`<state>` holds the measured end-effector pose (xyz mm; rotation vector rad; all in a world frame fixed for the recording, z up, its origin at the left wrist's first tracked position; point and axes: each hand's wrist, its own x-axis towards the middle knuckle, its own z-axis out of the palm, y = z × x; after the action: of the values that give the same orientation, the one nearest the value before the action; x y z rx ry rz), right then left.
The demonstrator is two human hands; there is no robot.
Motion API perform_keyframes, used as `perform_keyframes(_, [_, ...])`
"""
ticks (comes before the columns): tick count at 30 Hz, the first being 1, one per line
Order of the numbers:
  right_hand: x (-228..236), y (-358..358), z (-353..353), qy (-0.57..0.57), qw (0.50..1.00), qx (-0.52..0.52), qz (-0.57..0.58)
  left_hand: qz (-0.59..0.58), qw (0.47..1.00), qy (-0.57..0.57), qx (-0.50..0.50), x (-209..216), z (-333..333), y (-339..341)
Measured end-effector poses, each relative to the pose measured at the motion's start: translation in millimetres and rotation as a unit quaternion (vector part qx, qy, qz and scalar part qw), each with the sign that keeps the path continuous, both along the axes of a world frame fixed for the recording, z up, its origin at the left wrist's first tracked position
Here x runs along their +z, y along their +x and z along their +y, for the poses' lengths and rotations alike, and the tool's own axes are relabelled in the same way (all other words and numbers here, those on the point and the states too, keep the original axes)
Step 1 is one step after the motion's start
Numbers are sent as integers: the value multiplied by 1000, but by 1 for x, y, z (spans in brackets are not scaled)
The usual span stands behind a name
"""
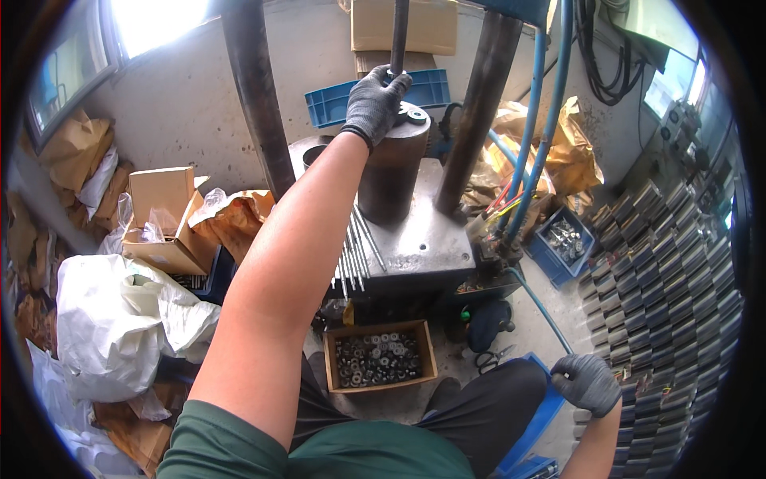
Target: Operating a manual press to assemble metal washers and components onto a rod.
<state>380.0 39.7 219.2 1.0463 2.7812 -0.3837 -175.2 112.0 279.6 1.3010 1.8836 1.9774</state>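
My left hand (375, 106), in a dark grey glove, reaches to the top of a thick upright steel cylinder (391, 180). Its fingers close on a small round metal part (392, 74) at the lower end of a vertical press rod (400, 32); the fingers hide most of that part. Beside the hand, ring-shaped metal pieces (415, 116) lie on the cylinder's top. Low at the right, my gloved right hand (588, 384) is closed round the end of a long blue-green lever (541, 310). Several thin metal rods (355, 251) rest on the machine bed (431, 239), partly behind my left forearm.
Two dark columns (259, 96) (477, 112) flank the cylinder. A box of small round parts (431, 351) stands between my feet. Blue hoses (536, 120) hang at right, near a blue parts bin (550, 263) and stacked metal tubes (662, 303). White sacks (112, 319) crowd the left.
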Motion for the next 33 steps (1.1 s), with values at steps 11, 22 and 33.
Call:
perform_keyframes(11, [20, -9, 6, 27, 992, -36, 119, -91, 991, 75, -61, -2, -1, -6])
perform_keyframes(22, [11, -3, 4, 7, 1000, -8, -5, -72, 992, 74, -79, -3, -1, -9])
perform_keyframes(33, [20, -5, 11, -7, 997, 16, -72, -99, 990, 61, -79, -1, 0, -8])
